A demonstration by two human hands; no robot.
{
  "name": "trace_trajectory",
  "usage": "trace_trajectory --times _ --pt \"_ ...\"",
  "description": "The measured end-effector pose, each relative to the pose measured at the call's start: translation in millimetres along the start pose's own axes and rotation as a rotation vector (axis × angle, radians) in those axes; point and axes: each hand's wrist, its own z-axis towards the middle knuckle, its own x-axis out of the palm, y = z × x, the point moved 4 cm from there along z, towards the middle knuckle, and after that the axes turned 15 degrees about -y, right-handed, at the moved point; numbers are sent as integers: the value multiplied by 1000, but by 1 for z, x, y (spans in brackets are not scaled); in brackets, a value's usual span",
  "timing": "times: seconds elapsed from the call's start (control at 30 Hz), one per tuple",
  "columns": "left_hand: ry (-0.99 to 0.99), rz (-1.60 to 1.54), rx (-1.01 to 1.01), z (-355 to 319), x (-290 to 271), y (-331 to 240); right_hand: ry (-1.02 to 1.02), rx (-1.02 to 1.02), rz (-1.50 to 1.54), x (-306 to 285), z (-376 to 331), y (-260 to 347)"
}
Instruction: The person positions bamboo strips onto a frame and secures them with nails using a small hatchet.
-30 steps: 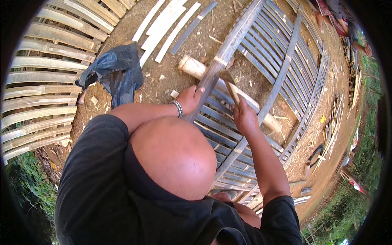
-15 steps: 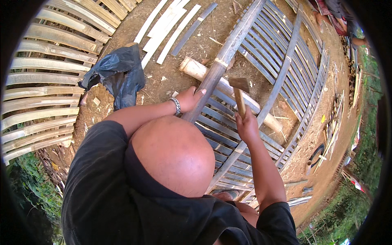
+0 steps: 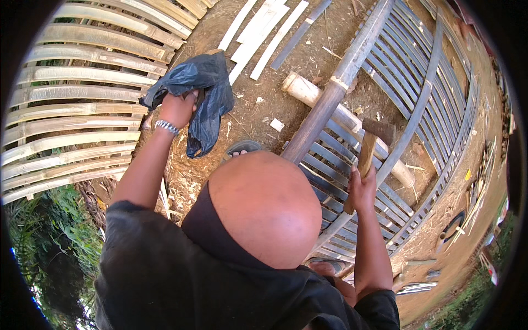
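At the left, my left hand (image 3: 179,110), with a chain bracelet at its wrist, reaches into the folds of a black plastic bag (image 3: 212,110). Its fingertips are partly hidden there, so I cannot tell whether they grip. My right hand (image 3: 363,190) is closed around the wooden handle of a hatchet (image 3: 379,131), its dark metal head up, over a slatted bamboo panel (image 3: 330,170). A thick dark bamboo pole (image 3: 316,124) runs along the panel's near side, crossing over a pale bamboo log (image 3: 349,118).
A fence of pale split bamboo (image 3: 82,96) stands at the left. White strips (image 3: 280,38) and a dark strip (image 3: 300,36) lie on the dirt at the back. Wood chips are scattered about. My sandalled foot (image 3: 242,147) is beside the pole; more bamboo strips (image 3: 478,192) lie far right.
My left hand has let go of the dark bamboo pole and moved left to the plastic bag. My right hand still holds the hatchet over the panel. The whole view has shifted.
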Motion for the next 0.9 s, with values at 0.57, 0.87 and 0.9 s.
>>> trace_trajectory --times 0.57,0.87,0.9 --pt "-224 392 286 96 90 80 24 185 57 -39 -23 -10" --pt "-281 386 383 101 69 79 13 221 262 -39 -25 -42" --pt "-314 363 406 104 62 76 39 228 260 -37 -25 -36"
